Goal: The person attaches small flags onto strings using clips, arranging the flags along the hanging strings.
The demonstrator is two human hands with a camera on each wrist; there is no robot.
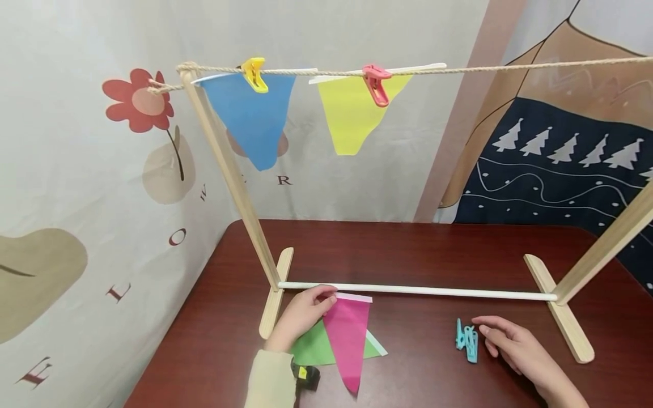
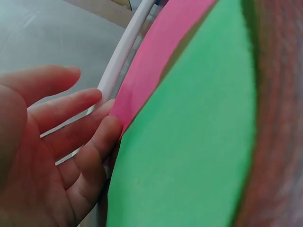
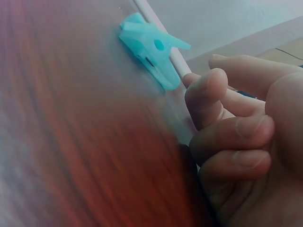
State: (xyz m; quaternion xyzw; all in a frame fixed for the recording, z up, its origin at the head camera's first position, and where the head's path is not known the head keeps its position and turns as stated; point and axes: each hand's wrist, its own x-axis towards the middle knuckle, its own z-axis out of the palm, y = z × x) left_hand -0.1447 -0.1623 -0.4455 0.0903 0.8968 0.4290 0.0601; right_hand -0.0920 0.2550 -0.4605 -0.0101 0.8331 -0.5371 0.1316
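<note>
My left hand (image 1: 306,309) is at the upper left corner of a pink triangular paper flag (image 1: 351,331) with a white top strip. In the left wrist view its thumb and fingers are apart, with fingertips right at the pink paper's edge. Partly under the pink flag lies a green flag (image 1: 315,347), its white strip toward the right. My right hand (image 1: 520,348) hovers just right of two teal clothespins (image 1: 470,344) on the table, fingers loosely bent and holding nothing. A teal clothespin (image 3: 154,49) shows beyond its fingertips in the right wrist view.
A wooden stand with a left post (image 1: 229,170), right post (image 1: 607,252) and white crossbar (image 1: 418,290) spans the table. From its rope (image 1: 484,68) hang a blue flag (image 1: 255,124) by a yellow clip (image 1: 255,75) and a yellow flag (image 1: 347,116) by a pink clip (image 1: 376,85).
</note>
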